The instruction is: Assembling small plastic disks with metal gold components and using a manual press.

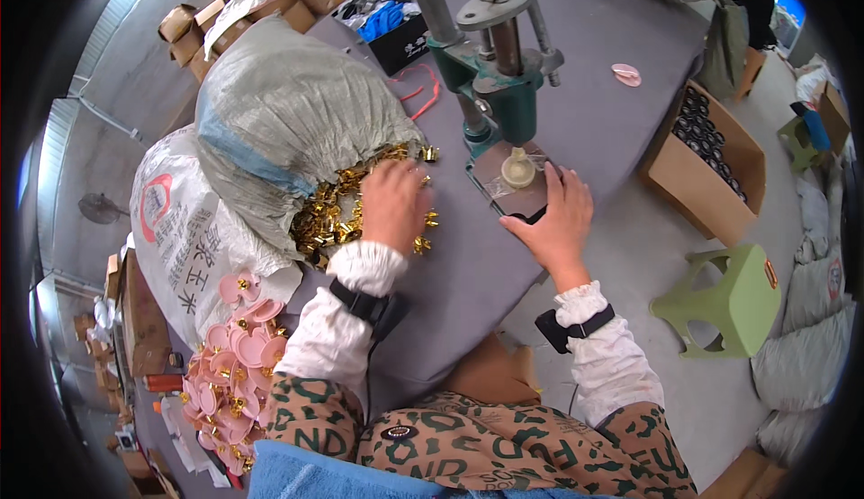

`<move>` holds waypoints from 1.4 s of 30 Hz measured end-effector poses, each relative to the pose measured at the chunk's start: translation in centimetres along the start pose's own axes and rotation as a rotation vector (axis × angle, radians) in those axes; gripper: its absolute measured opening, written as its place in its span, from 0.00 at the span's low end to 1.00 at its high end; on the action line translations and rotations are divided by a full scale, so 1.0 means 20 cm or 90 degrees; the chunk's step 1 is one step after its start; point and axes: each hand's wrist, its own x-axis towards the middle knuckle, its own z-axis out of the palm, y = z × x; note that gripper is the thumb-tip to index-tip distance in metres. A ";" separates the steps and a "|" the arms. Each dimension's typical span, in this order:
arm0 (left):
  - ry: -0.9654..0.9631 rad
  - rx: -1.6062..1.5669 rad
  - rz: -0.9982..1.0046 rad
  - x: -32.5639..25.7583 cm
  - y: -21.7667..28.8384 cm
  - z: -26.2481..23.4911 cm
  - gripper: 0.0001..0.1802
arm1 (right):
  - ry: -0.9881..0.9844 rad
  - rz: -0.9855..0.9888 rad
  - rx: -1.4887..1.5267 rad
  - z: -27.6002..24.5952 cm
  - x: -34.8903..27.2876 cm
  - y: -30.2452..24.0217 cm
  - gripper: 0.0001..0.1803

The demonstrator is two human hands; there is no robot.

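Note:
My left hand [393,204] is over a pile of small shiny gold metal pieces [335,215] that spills from the mouth of a grey woven sack [288,94]. Its fingers are curled together and slightly blurred; what they hold is hidden. At the base of a green hand press [515,107] rests my right hand [560,220], thumb and fingers spread around the dark near edge of the base plate. On that plate, under the press head, sits a round translucent yellowish piece [517,171]. Nothing shows held in the right hand.
Pink oval pieces with gold fittings [243,355] are heaped at left, beside a white sack [189,220]. One pink piece [626,75] lies far right on the grey tablecloth [612,13]. A carton of black round parts [706,175] and a green stool [724,301] stand at right. Another person [751,0] sits beyond.

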 end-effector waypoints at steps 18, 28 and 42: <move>-0.148 -0.229 -0.057 0.44 -0.53 0.73 0.24 | 0.007 -0.024 0.064 -0.05 -0.02 -0.08 0.63; 0.233 -0.890 -0.481 0.27 0.10 0.22 0.16 | -0.013 -0.107 0.154 -0.12 -0.05 -0.02 0.64; 0.227 -0.776 -0.599 -0.37 0.31 -0.16 0.10 | -0.230 -0.351 0.242 -0.20 -0.39 -0.14 0.55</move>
